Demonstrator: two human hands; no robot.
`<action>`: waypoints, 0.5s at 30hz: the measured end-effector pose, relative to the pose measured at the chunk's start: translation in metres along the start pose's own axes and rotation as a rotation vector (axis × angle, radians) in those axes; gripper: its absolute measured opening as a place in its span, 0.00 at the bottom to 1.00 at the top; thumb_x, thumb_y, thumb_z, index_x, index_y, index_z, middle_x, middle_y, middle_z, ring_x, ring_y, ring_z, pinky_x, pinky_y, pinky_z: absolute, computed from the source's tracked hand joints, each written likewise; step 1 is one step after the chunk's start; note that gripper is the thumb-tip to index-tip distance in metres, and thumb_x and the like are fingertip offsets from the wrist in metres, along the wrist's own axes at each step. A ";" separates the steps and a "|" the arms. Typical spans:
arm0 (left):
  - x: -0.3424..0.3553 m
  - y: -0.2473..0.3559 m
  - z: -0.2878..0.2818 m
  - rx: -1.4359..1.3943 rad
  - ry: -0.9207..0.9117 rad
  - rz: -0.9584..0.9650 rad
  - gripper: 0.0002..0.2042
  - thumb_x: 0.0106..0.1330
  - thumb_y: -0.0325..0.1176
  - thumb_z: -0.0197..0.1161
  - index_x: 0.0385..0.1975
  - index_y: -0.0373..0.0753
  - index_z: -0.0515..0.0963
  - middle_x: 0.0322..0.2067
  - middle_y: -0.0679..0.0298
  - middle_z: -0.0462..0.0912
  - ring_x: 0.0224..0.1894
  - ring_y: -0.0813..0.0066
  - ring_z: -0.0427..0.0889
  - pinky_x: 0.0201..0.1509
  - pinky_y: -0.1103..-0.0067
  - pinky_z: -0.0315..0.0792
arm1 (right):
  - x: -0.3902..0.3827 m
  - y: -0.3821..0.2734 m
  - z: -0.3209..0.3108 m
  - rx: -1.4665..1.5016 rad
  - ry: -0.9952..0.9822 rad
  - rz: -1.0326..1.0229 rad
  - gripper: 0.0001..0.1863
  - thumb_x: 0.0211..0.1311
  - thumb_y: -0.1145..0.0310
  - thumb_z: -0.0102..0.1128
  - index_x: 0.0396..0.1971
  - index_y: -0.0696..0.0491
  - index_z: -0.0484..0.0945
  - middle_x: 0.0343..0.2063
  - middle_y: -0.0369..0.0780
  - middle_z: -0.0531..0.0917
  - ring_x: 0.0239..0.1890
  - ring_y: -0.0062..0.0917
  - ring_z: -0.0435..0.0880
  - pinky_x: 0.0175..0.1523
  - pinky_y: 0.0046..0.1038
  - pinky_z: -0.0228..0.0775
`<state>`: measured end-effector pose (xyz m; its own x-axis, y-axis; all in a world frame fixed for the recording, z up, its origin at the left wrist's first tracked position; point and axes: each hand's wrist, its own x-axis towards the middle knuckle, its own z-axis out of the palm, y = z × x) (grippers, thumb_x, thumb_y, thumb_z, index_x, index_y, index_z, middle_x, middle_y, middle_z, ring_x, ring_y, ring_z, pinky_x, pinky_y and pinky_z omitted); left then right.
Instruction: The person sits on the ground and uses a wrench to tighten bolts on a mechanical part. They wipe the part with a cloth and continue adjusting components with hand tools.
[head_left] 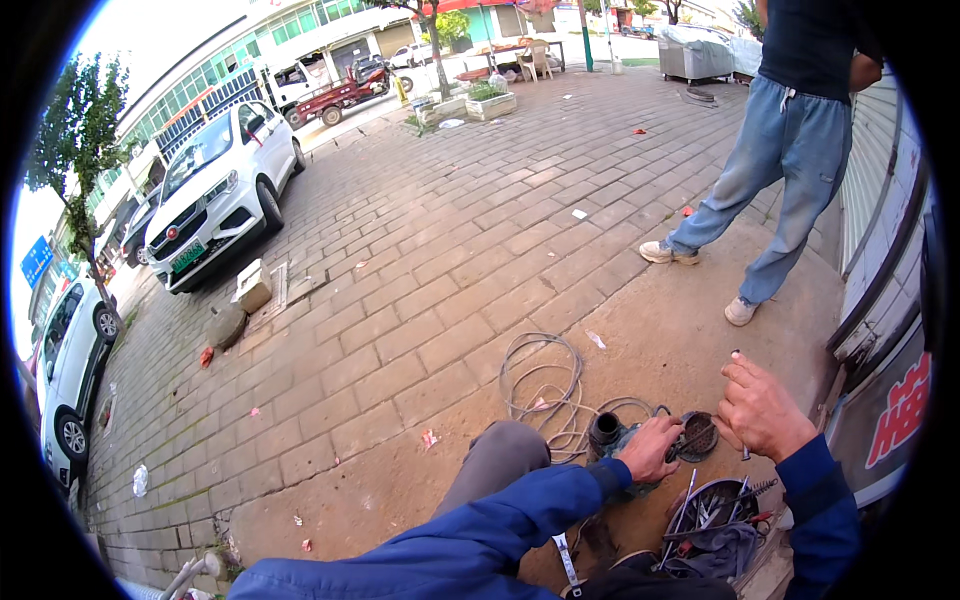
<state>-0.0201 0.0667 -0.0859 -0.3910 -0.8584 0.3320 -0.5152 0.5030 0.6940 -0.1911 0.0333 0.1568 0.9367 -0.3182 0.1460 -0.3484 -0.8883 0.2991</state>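
Observation:
My left hand (652,450) lies over a greenish pump (622,440) standing on the ground, its fingers curled over the top. A dark round outlet (605,428) rises from the pump's left side. Beside it sits a dark round perforated part (697,438). To the right, my right hand (765,408) is raised with thumb and fingers pinched together. A tiny dark piece shows at its fingertips, too small to name. Below that hand, a small bolt-like piece (745,454) shows. Nearby, a basin (722,490) holds screwdrivers, other hand tools and a dark cloth (715,552).
A loosely coiled grey cable (545,375) lies beyond the pump. A person in jeans (790,150) stands at the right, near a shutter. An open-end wrench (566,560) lies close to me. White cars (225,180) are parked at the left on the brick paving (420,320).

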 end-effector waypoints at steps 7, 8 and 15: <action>-0.004 -0.008 0.006 -0.053 0.065 -0.023 0.26 0.51 0.38 0.75 0.48 0.35 0.76 0.51 0.47 0.76 0.55 0.45 0.74 0.60 0.60 0.70 | 0.004 -0.004 0.003 0.063 -0.032 0.051 0.11 0.51 0.63 0.67 0.21 0.55 0.85 0.24 0.42 0.82 0.42 0.34 0.81 0.72 0.41 0.65; -0.002 -0.005 0.005 -0.060 0.042 -0.038 0.24 0.51 0.38 0.75 0.46 0.35 0.76 0.49 0.48 0.76 0.54 0.45 0.75 0.58 0.60 0.70 | 0.002 -0.004 0.005 0.065 -0.034 0.070 0.11 0.51 0.63 0.67 0.21 0.56 0.85 0.24 0.43 0.82 0.42 0.34 0.81 0.72 0.41 0.65; -0.004 0.006 -0.002 -0.006 0.092 -0.074 0.19 0.51 0.39 0.74 0.40 0.39 0.76 0.42 0.50 0.76 0.49 0.47 0.75 0.54 0.60 0.70 | 0.014 -0.033 0.019 -0.074 -0.169 0.618 0.10 0.56 0.64 0.63 0.21 0.52 0.88 0.19 0.45 0.84 0.30 0.37 0.85 0.50 0.36 0.72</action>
<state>-0.0201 0.0726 -0.0822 -0.2801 -0.8989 0.3370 -0.5355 0.4377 0.7223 -0.1653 0.0517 0.1307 0.5529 -0.8170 0.1637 -0.8214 -0.5014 0.2720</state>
